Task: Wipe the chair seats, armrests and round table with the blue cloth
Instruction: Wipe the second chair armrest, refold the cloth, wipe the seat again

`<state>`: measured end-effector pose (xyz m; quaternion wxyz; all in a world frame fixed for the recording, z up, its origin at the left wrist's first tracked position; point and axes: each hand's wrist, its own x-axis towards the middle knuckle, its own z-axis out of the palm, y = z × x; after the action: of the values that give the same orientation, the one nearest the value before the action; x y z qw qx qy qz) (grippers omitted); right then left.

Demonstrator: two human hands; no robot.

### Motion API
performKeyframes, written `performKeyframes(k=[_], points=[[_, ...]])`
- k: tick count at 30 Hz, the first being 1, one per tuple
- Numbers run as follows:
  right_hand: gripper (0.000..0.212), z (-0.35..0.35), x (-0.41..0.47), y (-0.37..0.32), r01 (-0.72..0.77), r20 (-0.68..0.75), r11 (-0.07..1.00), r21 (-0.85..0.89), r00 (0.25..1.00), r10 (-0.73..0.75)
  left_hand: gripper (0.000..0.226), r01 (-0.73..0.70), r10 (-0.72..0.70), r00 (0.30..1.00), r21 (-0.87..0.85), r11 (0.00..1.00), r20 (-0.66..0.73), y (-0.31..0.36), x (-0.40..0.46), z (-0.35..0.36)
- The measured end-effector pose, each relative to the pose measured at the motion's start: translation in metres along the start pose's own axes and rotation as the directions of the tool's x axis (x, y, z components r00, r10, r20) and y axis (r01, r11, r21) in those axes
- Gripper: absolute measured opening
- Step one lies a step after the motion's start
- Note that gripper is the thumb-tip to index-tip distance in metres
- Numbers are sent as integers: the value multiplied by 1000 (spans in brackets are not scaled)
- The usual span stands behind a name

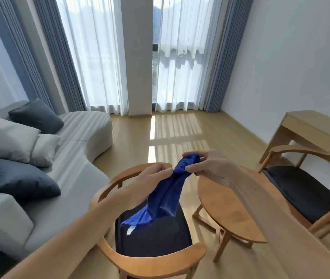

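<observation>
Head view: the left hand (152, 176) and right hand (210, 168) each pinch the top of the blue cloth (164, 194), which hangs in the air above the near chair (150, 256). The round bench (232, 206) stands at three o'clock of that chair.

No legible text, brand or nos. anywhere; white tag (131, 230) on blue cloth (166, 196) too small to read.
</observation>
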<state>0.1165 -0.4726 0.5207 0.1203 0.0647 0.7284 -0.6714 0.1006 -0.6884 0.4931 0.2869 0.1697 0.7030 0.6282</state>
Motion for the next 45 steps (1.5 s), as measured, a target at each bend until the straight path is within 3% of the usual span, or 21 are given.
performKeyframes(k=[3,6,8,12,14,17,20,24,28,31,33,37,41,45], points=[[43,1,0,-4,48,69,996,-80,997,-43,23,-46,71,988,175,984,-138,12,0,-22],[38,-2,-2,-11,132,50,931,-342,991,-122,27,-57,188,942,421,905,-277,31,-3,-56],[28,-3,-2,-14,161,-9,848,-505,981,-192,22,-73,235,948,574,816,-214,42,-11,-77],[13,1,5,-7,223,2,574,-788,933,-359,12,-96,276,959,849,519,-60,51,-23,-101],[9,2,7,-2,250,26,493,-834,909,-416,20,-93,275,960,876,474,-47,50,-25,-107],[10,0,8,3,261,34,499,-826,908,-418,20,-97,264,964,896,433,-23,47,-26,-112],[19,-5,5,5,254,98,520,-816,946,-310,21,-98,246,969,913,397,-3,47,-26,-118],[33,-12,4,11,204,138,423,-883,974,-182,24,-93,253,967,899,427,-20,46,-23,-122],[21,-4,9,22,100,-14,407,-908,963,-269,25,-97,273,961,873,478,-42,55,-23,-117],[18,-1,7,30,37,-217,487,-873,864,-455,19,-71,279,958,883,464,-70,65,-26,-123],[15,-2,7,30,62,-255,527,-848,823,-508,18,-57,295,952,907,417,-76,68,-26,-130],[13,-8,3,21,194,-106,536,-822,872,-478,29,-44,352,932,935,353,-89,61,-22,-143],[25,-18,-5,14,262,107,475,-840,938,-329,30,-69,374,926,957,281,-43,49,-23,-154],[18,-19,-4,14,295,111,403,-866,900,-420,34,-43,435,901,997,66,10,39,-23,-162]])
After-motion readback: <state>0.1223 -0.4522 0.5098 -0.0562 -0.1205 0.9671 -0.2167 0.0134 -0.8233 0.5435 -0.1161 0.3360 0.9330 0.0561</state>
